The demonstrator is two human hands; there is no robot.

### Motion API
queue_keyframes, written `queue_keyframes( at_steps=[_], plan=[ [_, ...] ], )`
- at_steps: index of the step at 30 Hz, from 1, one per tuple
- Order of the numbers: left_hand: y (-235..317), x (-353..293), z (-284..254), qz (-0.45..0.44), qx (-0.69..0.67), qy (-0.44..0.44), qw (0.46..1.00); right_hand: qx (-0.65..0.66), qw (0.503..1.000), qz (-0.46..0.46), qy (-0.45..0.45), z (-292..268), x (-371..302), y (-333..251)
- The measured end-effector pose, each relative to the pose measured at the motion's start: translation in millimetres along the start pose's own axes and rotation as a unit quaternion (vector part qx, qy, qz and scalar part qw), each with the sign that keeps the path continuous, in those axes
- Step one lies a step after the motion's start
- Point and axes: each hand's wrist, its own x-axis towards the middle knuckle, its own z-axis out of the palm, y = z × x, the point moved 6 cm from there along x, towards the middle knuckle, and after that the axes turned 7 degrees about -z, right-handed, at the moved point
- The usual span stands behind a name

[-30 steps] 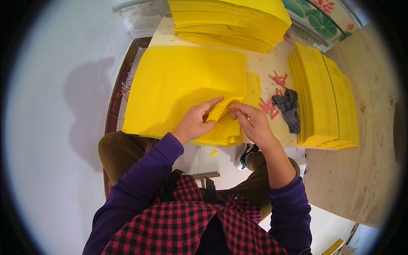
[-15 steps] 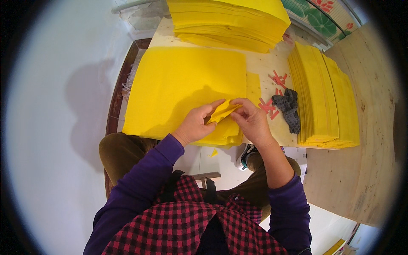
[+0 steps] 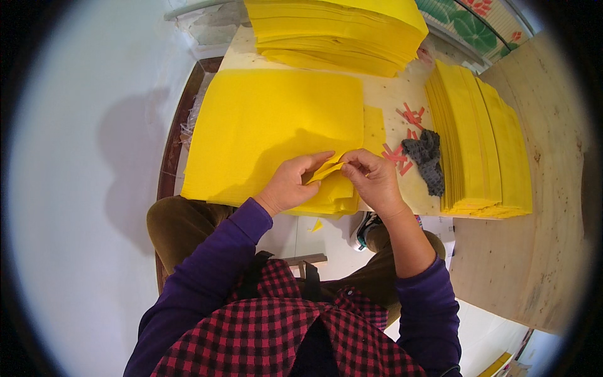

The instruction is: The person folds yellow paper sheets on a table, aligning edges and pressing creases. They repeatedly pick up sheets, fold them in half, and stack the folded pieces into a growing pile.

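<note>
A flat stack of yellow fabric sheets (image 3: 264,119) lies on the pale wooden table in front of me. At its near right corner, a folded-up yellow sheet corner (image 3: 325,172) is pinched between the fingers and thumb of my left hand (image 3: 293,181). On the other side of that corner, my right hand (image 3: 374,183) pinches the fabric's edge with thumb and forefinger. Whether anything small sits between the right fingertips is too fine to make out. Both hands rest low over the stack, close together.
Taller piles of yellow fabric stand at the back (image 3: 339,41) and at the right (image 3: 468,144). Between them and my right hand lie red strips (image 3: 411,115) and a crumpled dark grey cloth (image 3: 424,160). A wooden board (image 3: 521,264) is at the far right, a white wall (image 3: 81,188) at left.
The lifted corner has flattened and narrowed between my hands. My right fingertips have shifted slightly left along its edge; my left hand has barely moved.
</note>
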Motion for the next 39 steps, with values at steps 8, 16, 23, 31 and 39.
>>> queue_keyframes(
  at_steps=[8,16,23,31,39],
  plan=[
    [8.0,0.3,-4.0,0.077,0.115,-0.001,0.99,0.021,0.998,0.06,0.012,0.7,4.2,4.0],
    [14.8,-4.0,1.9,0.111,0.129,0.035,0.985,0.058,0.994,0.092,0.0,1.6,20.9,-0.7],
    [-6.9,0.8,-6.5,0.035,0.126,0.037,0.991,0.2,0.977,0.069,0.026,-5.4,23.8,-4.4],
    [-20.2,-1.1,-21.5,-0.027,0.031,0.074,0.996,-0.196,0.976,-0.045,-0.082,-29.9,12.1,13.4],
    [-18.6,-1.8,-24.0,0.032,0.011,0.119,0.992,-0.293,0.937,-0.116,-0.154,-15.1,11.7,12.0]
  ],
)
